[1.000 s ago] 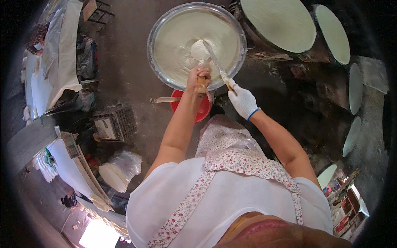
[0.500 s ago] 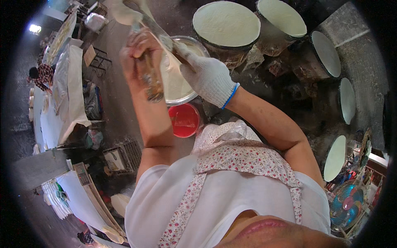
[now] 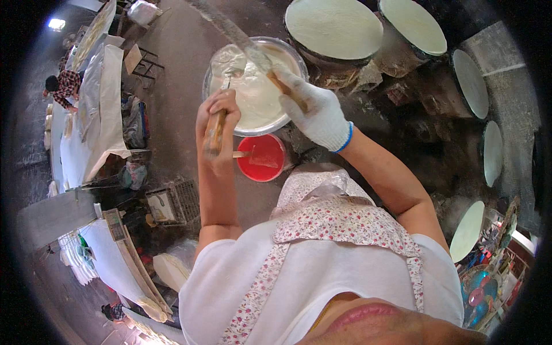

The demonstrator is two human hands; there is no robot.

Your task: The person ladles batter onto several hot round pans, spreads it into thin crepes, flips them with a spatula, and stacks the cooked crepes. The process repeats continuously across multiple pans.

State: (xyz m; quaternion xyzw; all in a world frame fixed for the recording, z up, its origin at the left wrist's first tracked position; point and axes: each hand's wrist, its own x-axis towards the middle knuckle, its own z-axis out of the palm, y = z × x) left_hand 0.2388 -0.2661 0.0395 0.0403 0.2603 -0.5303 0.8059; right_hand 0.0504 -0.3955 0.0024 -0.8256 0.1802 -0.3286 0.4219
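My left hand (image 3: 217, 122) is bare and grips the wooden handle of a ladle (image 3: 215, 131) whose bowl reaches toward the white batter. My right hand (image 3: 317, 112) wears a white glove with a blue cuff and holds a long flat spatula (image 3: 230, 29) by its wooden handle; the blade runs up and left across the bowl. Both hands hover over a large metal bowl (image 3: 286, 121) full of white batter. A small red bowl (image 3: 262, 158) with a stick across it sits just below the metal bowl.
Several round griddles covered with thin white sheets, such as one griddle (image 3: 333, 27), curve along the top and right. Tables draped with white sheets (image 3: 98, 115) stand at the left, a person (image 3: 63, 89) beside them. A wire crate (image 3: 172, 201) and a fan (image 3: 477, 290) are nearby.
Both hands have dropped from close to the camera back toward the batter bowl. The view has shifted so the bowl and griddles sit lower in the picture.
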